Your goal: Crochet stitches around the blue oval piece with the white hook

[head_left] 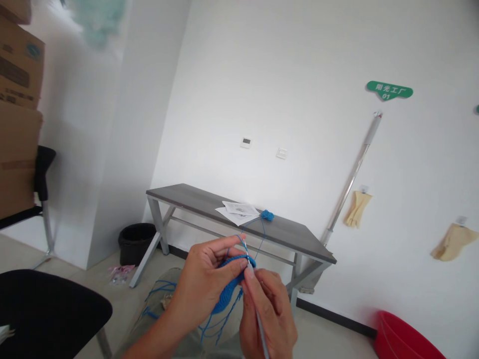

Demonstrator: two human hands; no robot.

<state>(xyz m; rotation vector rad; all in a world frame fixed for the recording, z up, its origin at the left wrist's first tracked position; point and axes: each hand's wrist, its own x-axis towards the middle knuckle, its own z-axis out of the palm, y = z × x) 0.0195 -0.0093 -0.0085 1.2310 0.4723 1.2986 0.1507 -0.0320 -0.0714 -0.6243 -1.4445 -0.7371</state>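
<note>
My left hand pinches the top edge of a blue crocheted piece, with its index finger stretched out and blue yarn running over it. In my right hand a crochet hook with a grey handle is gripped like a pencil. The hook's metal tip points up at the edge of the blue piece, close to the left fingertips. Loose blue strands hang below the work. A yarn strand leads from my hands to a small blue yarn ball on the grey table. My palms hide part of the crocheted piece.
Printed sheets lie on the grey table beside the yarn ball. A black bin stands at the table's left, a black chair at lower left. Cardboard boxes are stacked left; a red tub sits lower right.
</note>
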